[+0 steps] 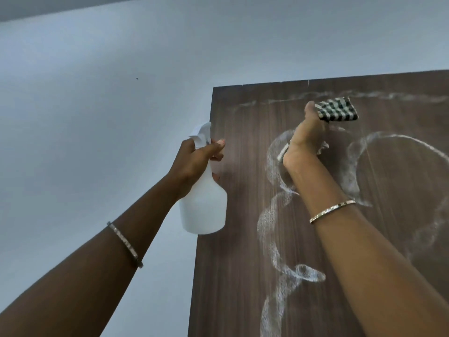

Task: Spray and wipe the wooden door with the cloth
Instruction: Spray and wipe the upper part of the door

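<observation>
1. High on the wooden door (243, 251), close under its top edge in the head view, the right hand (303, 142) pressed the black-and-white checked cloth (337, 110) against the wood. Its thumb lay straight along the cloth's left edge. The fingers were hidden behind palm and cloth, so it could not be told whether they curled.
2. At the door's left edge, the left hand (196, 159) gripped the neck of the white spray bottle (204, 207), fingers wrapped round it just below the spray head, the body hanging under the hand.
3. White foamy streaks (269, 222) looped across the door face: one band ran along the top, and others curled beside the right forearm.
4. A left bangle (125, 243) and a right bangle (331, 211) circled the forearms, and a pale wall (97, 117) stood behind the left arm.
</observation>
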`<state>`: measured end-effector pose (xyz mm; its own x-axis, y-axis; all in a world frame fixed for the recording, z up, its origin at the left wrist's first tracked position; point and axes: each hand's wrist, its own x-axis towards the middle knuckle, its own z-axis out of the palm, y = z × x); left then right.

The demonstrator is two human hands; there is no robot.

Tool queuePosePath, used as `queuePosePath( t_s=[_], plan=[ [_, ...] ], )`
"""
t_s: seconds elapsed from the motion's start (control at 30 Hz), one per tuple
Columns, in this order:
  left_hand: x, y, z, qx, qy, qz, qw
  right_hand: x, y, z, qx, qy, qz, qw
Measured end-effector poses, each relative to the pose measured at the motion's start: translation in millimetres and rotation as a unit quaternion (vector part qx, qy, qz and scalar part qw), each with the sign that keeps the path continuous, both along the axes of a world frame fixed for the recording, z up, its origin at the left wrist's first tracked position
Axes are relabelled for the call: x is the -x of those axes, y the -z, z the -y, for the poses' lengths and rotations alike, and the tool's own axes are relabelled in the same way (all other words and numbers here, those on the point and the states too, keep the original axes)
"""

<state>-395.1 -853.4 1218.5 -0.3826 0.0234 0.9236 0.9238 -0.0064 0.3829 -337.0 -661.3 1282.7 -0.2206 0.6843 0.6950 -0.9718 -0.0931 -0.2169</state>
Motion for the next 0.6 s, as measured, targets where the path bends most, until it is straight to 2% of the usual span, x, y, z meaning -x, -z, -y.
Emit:
queuePosePath(
  t_s=[0.13,0.27,0.43,0.5,0.6],
  plan=[
    [16,-39,10,0.013,0.041,-0.01,0.999,22,-31,6,-0.035,0.154,0.018,0.987],
    [22,-65,12,0.041,0.075,-0.018,0.996,48,-50,9,-0.02,0.291,0.009,0.956],
    [23,-82,12,0.021,0.125,-0.004,0.992,69,-59,4,-0.019,0.36,0.067,0.93],
    [25,-86,12,0.012,0.143,0.005,0.99,72,-59,8,-0.034,0.413,0.101,0.904],
    [25,-86,16,0.057,0.17,0.035,0.983,85,-66,11,-0.054,0.499,0.133,0.855]
  ],
)
